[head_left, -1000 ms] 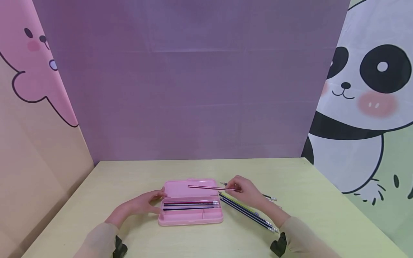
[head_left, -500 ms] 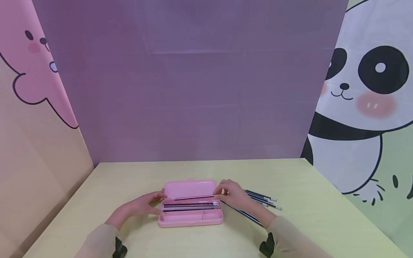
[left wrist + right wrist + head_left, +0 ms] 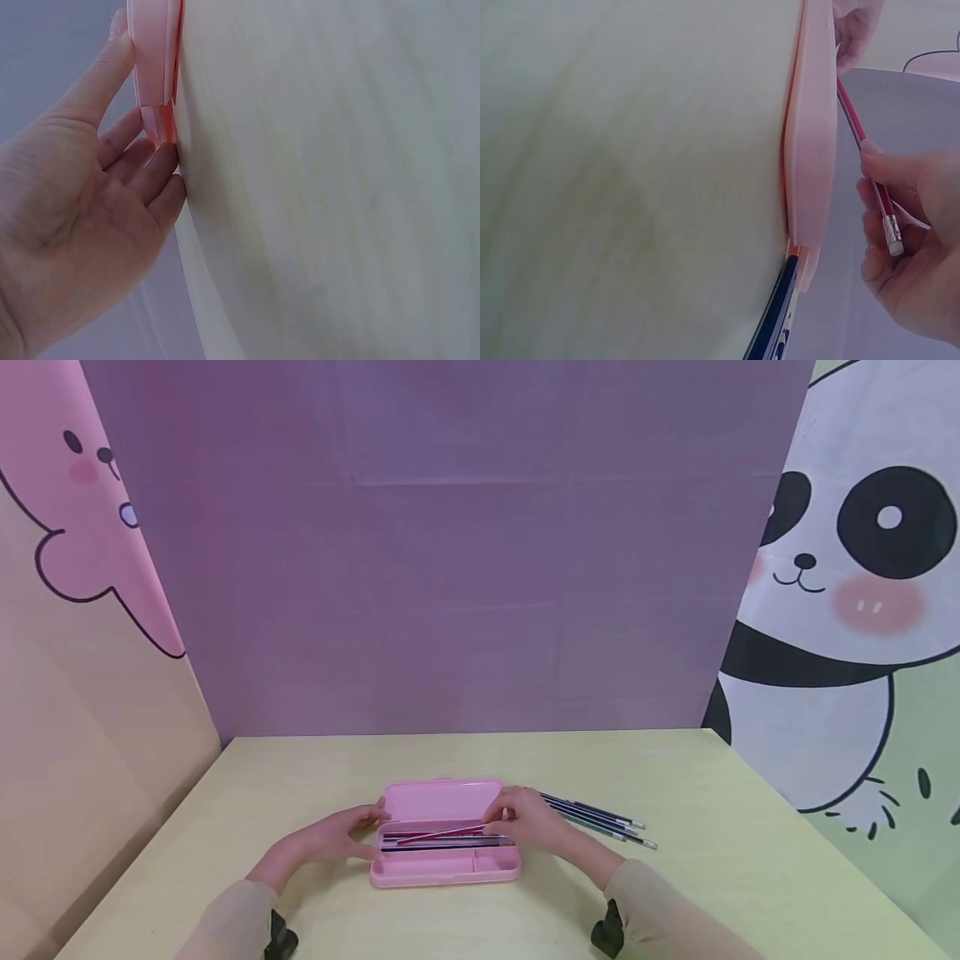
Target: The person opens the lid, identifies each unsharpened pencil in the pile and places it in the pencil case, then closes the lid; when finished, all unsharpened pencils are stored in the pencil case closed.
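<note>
An open pink pencil case (image 3: 427,874) lies on the table with several pencils (image 3: 442,848) in its long compartment. My right hand (image 3: 525,818) pinches a red pencil (image 3: 438,835) near its eraser end, slanted over that compartment. The right wrist view shows the red pencil (image 3: 853,116) between thumb and fingers, its white eraser toward the palm (image 3: 922,240). My left hand (image 3: 337,837) steadies the case's left side; in the left wrist view its thumb lies along the case (image 3: 156,52) and the fingertips of the hand (image 3: 97,180) touch the lid's edge.
Several dark pencils (image 3: 600,820) lie in a loose bundle on the table right of the case, partly behind my right hand. A purple cloth (image 3: 465,568) hangs beyond the table's back edge. Cartoon-printed walls stand at both sides.
My right hand has moved left and toward me, bringing the red pencil from above the lid to over the pencil compartment. The left hand stays in place at the case.
</note>
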{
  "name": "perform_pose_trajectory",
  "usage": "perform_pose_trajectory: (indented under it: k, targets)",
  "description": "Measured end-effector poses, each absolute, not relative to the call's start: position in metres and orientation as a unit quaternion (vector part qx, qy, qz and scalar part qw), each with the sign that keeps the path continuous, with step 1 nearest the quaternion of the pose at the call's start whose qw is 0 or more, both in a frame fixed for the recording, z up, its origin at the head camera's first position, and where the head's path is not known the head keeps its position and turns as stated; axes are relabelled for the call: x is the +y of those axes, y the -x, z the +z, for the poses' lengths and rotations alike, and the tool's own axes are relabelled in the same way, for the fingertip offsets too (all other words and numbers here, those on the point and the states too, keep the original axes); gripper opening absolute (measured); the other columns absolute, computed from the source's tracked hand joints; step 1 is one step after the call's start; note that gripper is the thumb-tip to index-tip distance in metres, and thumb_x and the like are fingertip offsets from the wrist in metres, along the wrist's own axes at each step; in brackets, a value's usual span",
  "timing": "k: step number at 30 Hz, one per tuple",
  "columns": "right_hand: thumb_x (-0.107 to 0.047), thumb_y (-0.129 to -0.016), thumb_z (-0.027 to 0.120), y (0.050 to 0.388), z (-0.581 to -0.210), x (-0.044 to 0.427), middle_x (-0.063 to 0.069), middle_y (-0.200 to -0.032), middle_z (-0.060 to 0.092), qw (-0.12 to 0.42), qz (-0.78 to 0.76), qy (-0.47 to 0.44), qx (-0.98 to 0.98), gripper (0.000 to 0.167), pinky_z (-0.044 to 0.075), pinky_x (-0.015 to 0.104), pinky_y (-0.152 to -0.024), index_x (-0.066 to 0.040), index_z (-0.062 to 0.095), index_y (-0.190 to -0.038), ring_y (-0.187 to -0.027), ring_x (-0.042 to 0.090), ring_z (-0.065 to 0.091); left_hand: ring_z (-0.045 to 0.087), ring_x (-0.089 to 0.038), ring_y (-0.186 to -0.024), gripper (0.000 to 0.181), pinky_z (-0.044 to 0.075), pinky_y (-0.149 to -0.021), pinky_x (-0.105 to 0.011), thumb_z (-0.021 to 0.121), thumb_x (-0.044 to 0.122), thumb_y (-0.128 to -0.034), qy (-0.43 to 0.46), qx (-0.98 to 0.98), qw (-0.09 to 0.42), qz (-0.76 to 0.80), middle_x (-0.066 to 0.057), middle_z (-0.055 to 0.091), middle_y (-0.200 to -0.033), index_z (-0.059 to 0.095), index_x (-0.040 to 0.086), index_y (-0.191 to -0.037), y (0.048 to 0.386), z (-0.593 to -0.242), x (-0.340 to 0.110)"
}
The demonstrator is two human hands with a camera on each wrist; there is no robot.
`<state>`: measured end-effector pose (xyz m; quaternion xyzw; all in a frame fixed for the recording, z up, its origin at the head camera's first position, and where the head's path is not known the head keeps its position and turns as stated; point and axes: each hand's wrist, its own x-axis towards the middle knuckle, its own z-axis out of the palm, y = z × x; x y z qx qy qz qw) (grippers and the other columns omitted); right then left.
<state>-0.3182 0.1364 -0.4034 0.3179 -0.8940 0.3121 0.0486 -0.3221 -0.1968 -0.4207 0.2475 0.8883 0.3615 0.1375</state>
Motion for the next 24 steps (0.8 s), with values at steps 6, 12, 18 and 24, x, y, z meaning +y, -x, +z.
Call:
perform_pose_trajectory:
  k: [6,12,18,24]
  targets:
    - [-0.017,-0.081,0.073,0.32,-0.407,0.133,-0.004,-0.078,0.065,0.03,0.31,-0.312,-0.897,0.01,0.042,0.017,-0.057,-0.008,0.072,-0.085,-0.065,0.003,0.046,0.024,-0.039,-0.14,0.068,0.021,-0.114,-0.052,0.075,0.034,-0.0777,-0.248,0.885,0.142,0.368,-0.021,0.021,-0.153,0.047,0.007,-0.134,0.322,-0.421,-0.197]
    - [-0.017,-0.081,0.073,0.322,-0.411,0.13,-0.004,-0.078,0.065,0.008,0.314,-0.305,-0.899,0.01,0.045,0.016,-0.058,-0.008,0.071,-0.086,-0.065,0.005,0.049,0.023,-0.04,-0.14,0.067,0.02,-0.114,-0.052,0.075,0.032,-0.0781,-0.25,0.882,0.144,0.371,-0.021,0.021,-0.153,0.047,0.007,-0.134,0.323,-0.42,-0.197]
    - [-0.007,-0.082,0.071,0.322,-0.412,0.127,0.0,-0.081,0.066,0.002,0.316,-0.317,-0.894,0.006,0.048,0.016,-0.063,-0.004,0.071,-0.087,-0.07,0.006,0.052,0.023,-0.04,-0.14,0.067,0.02,-0.115,-0.052,0.075,0.031,-0.0784,-0.255,0.88,0.144,0.374,-0.021,0.02,-0.154,0.047,0.006,-0.134,0.324,-0.422,-0.198]
    - [-0.006,-0.083,0.069,0.323,-0.412,0.123,0.0,-0.083,0.066,-0.011,0.314,-0.324,-0.892,0.005,0.047,0.016,-0.063,-0.005,0.072,-0.087,-0.071,0.006,0.052,0.024,-0.04,-0.139,0.067,0.022,-0.114,-0.051,0.075,0.03,-0.0789,-0.26,0.877,0.144,0.377,-0.023,0.02,-0.153,0.046,0.004,-0.134,0.324,-0.423,-0.198]
